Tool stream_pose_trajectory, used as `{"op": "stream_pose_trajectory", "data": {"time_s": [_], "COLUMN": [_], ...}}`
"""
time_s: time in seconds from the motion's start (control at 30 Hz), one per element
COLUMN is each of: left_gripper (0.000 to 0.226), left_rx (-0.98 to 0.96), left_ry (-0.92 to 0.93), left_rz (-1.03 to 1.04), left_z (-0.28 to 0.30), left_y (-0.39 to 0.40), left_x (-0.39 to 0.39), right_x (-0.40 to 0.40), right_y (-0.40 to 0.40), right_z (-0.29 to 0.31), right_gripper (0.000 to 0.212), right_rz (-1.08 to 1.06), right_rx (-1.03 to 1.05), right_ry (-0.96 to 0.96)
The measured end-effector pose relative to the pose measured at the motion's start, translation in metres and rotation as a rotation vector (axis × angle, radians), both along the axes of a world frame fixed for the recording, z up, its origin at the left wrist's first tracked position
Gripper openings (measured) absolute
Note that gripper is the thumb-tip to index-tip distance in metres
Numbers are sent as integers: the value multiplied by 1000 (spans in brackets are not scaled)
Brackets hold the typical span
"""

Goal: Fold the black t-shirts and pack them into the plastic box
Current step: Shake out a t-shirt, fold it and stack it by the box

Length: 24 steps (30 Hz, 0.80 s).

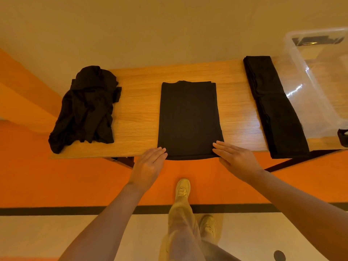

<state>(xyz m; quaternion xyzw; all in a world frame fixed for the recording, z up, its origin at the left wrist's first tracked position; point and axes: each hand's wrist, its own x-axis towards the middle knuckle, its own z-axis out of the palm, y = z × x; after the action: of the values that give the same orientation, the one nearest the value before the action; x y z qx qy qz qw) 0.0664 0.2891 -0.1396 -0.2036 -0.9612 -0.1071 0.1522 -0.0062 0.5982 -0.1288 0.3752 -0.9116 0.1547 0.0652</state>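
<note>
Where the wood-grain worktop [137,110] meets its near edge: folded black t-shirt [189,119], laid flat at centre, hem slightly overhanging. Left hand [148,166] and right hand [235,159], fingers straight and grasping nothing, touching its near corners. Far left, crumpled pile of black t-shirts [86,108]; right, folded stack [273,106] just beside the clear plastic box [318,87]. Below, orange floor [56,178] with black stripe [75,210]; beyond, pale wall [150,31].

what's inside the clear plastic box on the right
Nothing shows inside the plastic box; the wooden table shows through its clear wall. Its right part runs out of frame, so that stays unseen.
</note>
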Motion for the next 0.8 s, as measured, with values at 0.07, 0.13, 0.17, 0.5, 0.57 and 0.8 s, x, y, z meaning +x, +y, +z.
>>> {"op": "stream_pose_trajectory", "data": {"time_s": [0.07,0.13,0.17,0.5,0.57,0.8], "left_gripper": [21,25,26,18,22,14], "left_rx": [31,79,110,668,811,995], "left_ry": [0,-36,-55,-83,-136,-301], "left_rz": [0,10,21,340,437,574], "left_z": [3,7,8,34,44,55], "left_y": [2,2,3,18,21,17], "left_x": [2,4,6,4,-6,-64], "right_x": [3,4,5,2,-8,-56], "right_y": [2,5,7,6,0,-21], "right_z": [5,11,13,36,44,48], "right_gripper": [36,35,35,23,22,13], "right_rz": [-13,-36,-53,-348,-409,-664], "right_rx": [-38,-67,-87,-522,-648,-776], "right_ry": [-66,-133,-173,-703,-761,-826]}}
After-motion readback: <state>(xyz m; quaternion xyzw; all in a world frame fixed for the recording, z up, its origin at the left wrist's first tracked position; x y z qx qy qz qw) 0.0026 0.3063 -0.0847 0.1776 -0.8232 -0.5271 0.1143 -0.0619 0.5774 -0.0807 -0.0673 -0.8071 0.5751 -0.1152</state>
